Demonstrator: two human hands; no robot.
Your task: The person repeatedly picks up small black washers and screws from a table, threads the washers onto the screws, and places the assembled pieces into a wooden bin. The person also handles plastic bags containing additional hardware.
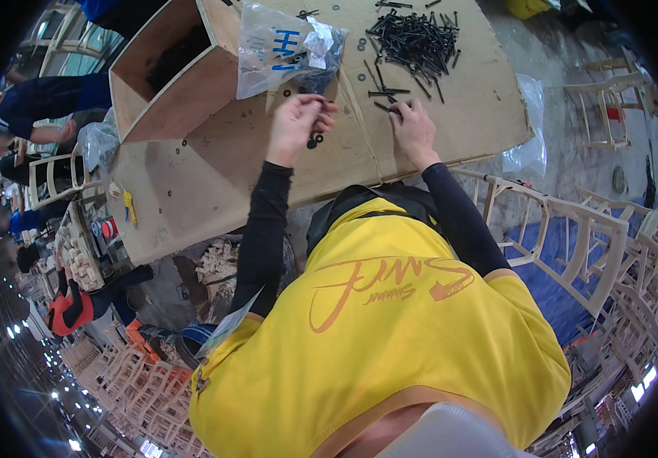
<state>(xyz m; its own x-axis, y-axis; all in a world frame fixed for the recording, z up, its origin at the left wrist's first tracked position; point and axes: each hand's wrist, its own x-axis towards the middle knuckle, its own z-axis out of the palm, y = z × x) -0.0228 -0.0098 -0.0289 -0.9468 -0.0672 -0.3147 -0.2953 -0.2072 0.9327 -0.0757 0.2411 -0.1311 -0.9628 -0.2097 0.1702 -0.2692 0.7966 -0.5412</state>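
Observation:
My left hand (297, 126) is closed, its fingers pinched together just below a clear plastic bag (264, 57) with blue marks. Small dark parts (312, 143) show under its fingers; I cannot make out whether they are held or lie on the table. The fingers of my right hand (414, 131) are closed on the end of a black bolt (382, 105), at the near side of a loose pile of black bolts (417, 42). Several dark washers (362, 76) lie between the bag and the pile.
The brown board-covered table (214, 175) carries an open wooden box (172, 107) with dark contents. Yellow-handled cutters (129, 208) lie by its left edge. Wooden chair frames (573, 229) stand on the right. People work on the far left, one in dark blue trousers (54, 95).

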